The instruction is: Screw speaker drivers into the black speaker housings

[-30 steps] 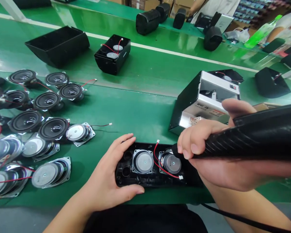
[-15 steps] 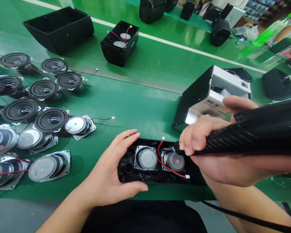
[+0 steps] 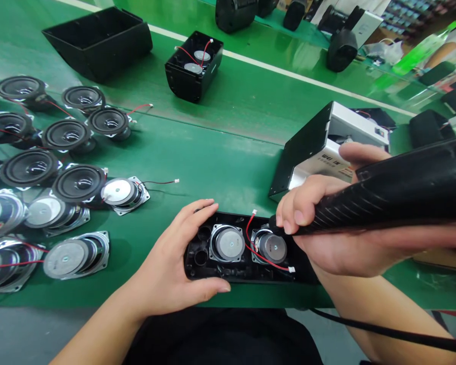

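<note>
A black speaker panel (image 3: 235, 276) lies near the front of the green table, with two speaker drivers set in it, magnets up. My left hand (image 3: 175, 263) grips its left end, fingers over the far edge and thumb along the near one. Wrapped round a black electric screwdriver (image 3: 383, 192) is my right hand (image 3: 323, 218). The tool's front end meets the far left corner area of the right driver (image 3: 272, 248); its tip is hidden by my fingers. Red wires with white plugs (image 3: 292, 269) lie between that driver and the left driver (image 3: 230, 243).
Several loose speaker drivers (image 3: 66, 134) cover the table's left side. A large black housing (image 3: 99, 48) and a smaller one with drivers inside (image 3: 193, 68) stand farther back. Just beyond my right hand is a silver and black screw feeder machine (image 3: 307, 147). A black cable (image 3: 387, 334) hangs at front right.
The view has shifted slightly. My left hand keeps its grip on the panel, and the screwdriver stays at the right driver, its body a little differently angled.
</note>
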`<control>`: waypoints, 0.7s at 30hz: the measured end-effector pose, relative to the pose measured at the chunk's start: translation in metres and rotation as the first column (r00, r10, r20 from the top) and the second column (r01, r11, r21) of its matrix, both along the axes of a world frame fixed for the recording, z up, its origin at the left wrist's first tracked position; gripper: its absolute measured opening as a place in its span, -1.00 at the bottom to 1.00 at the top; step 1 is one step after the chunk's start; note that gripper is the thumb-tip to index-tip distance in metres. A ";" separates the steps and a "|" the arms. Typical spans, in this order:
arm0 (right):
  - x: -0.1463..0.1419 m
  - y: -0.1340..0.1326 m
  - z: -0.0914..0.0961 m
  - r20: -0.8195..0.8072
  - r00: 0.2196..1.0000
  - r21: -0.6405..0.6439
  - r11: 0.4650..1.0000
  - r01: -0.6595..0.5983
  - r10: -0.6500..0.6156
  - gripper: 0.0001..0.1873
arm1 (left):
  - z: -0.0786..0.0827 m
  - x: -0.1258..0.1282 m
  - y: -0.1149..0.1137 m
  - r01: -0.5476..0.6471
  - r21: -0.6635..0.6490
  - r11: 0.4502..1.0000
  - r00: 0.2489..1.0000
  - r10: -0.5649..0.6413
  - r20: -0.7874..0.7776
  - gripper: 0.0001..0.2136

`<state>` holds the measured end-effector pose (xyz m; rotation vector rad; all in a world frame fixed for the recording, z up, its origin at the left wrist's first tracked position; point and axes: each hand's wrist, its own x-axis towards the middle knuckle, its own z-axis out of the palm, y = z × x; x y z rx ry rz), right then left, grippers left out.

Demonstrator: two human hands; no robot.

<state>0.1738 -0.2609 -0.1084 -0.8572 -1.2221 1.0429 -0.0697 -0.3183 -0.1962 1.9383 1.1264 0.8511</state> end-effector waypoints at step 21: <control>0.005 0.005 -0.038 -0.023 0.968 0.175 0.954 -0.242 0.250 -0.25 | -0.002 -0.003 0.000 -0.040 0.006 0.999 0.999 0.040 -0.030 -0.09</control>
